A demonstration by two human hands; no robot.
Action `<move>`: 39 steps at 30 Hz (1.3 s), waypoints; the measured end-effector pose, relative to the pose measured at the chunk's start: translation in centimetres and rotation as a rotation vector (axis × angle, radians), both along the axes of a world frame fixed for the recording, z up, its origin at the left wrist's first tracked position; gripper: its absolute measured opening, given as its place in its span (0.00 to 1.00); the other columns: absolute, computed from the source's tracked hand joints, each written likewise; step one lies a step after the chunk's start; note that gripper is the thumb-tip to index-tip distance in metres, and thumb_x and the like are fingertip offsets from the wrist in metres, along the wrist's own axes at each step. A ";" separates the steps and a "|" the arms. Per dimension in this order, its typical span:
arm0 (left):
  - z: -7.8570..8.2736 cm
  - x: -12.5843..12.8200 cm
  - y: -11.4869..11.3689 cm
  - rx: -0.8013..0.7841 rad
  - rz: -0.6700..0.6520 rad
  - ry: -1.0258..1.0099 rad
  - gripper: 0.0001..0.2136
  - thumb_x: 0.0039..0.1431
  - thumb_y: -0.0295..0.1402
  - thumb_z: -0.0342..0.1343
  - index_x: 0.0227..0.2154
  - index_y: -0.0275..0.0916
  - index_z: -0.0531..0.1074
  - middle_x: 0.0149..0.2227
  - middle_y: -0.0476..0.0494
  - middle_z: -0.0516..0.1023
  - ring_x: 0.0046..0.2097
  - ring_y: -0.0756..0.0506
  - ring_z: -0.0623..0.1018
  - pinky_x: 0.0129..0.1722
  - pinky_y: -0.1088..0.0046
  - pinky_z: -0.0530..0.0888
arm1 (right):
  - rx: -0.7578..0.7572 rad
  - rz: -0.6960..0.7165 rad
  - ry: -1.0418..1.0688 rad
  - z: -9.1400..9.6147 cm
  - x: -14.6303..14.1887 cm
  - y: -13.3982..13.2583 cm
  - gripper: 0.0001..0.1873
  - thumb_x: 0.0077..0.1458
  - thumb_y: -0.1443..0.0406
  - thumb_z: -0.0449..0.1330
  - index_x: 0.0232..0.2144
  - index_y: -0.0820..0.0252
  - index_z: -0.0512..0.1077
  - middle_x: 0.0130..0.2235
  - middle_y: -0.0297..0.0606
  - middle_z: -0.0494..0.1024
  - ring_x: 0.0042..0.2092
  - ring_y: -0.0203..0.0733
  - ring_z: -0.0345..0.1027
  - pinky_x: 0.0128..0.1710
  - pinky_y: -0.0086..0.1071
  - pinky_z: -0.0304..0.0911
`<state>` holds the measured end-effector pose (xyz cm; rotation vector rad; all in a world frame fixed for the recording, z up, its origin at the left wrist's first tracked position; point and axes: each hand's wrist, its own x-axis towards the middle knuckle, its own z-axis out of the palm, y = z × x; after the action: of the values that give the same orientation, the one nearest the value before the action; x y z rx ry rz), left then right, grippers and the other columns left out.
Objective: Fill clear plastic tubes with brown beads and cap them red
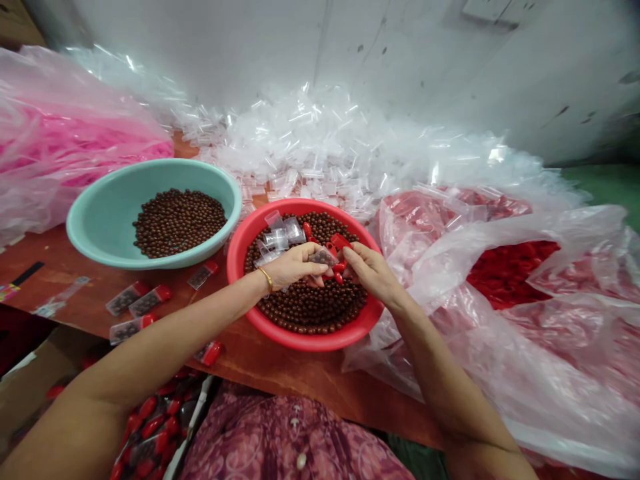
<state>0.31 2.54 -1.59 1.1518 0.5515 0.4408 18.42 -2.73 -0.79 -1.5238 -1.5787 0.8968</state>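
My left hand (295, 265) and my right hand (367, 270) meet over a red basin (300, 337) full of small brown beads (310, 307). The left fingers pinch a small clear bag (324, 256) holding some beads. The right fingers are closed on small red plastic pieces (340, 267) beside that bag. More empty clear bags (280, 237) and red pieces lie on the beads at the basin's far side. A gold bangle sits on my left wrist.
A teal basin (105, 220) with brown beads stands to the left. Filled bags with red caps (137, 303) lie on the wooden table (280, 373). A heap of empty clear bags (325, 147) is behind; a plastic sack of red pieces (505, 267) is right, pink goods in plastic (65, 147) left.
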 end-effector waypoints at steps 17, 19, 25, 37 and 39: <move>0.2 0.4 -0.6 0.134 0.086 0.031 0.13 0.47 0.33 0.61 0.29 0.35 0.62 0.17 0.59 0.65 0.16 0.58 0.64 0.16 0.82 0.62 | 0.536 0.036 -0.525 -1.3 -2.0 -1.4 0.22 0.59 0.69 0.45 0.55 0.58 0.64 0.40 0.42 0.77 0.43 0.43 0.71 0.47 0.38 0.67; 0.1 0.4 -0.5 0.127 0.048 0.007 0.14 0.45 0.35 0.62 0.27 0.36 0.61 0.17 0.59 0.64 0.16 0.58 0.64 0.16 0.82 0.62 | 0.548 0.024 -0.558 -1.4 -2.1 -1.6 0.24 0.59 0.69 0.46 0.57 0.59 0.62 0.39 0.44 0.76 0.43 0.44 0.71 0.47 0.41 0.68; -0.1 0.2 -0.8 0.146 0.101 0.075 0.12 0.45 0.29 0.60 0.26 0.36 0.61 0.16 0.61 0.62 0.15 0.58 0.63 0.15 0.83 0.60 | 0.561 -0.044 -0.668 -2.4 -3.5 -2.6 0.27 0.58 0.71 0.44 0.60 0.63 0.57 0.41 0.49 0.74 0.43 0.46 0.71 0.44 0.43 0.70; 0.1 0.8 -1.5 0.274 0.161 0.291 0.08 0.41 0.20 0.51 0.24 0.37 0.61 0.12 0.61 0.59 0.13 0.56 0.62 0.14 0.81 0.58 | 0.402 0.084 -0.471 -0.5 -2.8 -2.4 0.24 0.57 0.69 0.47 0.55 0.58 0.64 0.46 0.43 0.76 0.48 0.44 0.70 0.51 0.42 0.65; -0.1 0.7 -1.6 0.310 0.189 0.320 0.07 0.40 0.21 0.51 0.22 0.38 0.60 0.13 0.61 0.59 0.14 0.56 0.62 0.14 0.81 0.58 | 0.433 0.053 -0.495 -1.3 -3.2 -2.5 0.23 0.57 0.69 0.46 0.55 0.60 0.64 0.46 0.46 0.76 0.48 0.44 0.71 0.51 0.42 0.65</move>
<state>1.01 0.97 -1.73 1.4871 0.8982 0.5196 15.24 -5.24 -2.14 -1.4505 -2.0079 0.1716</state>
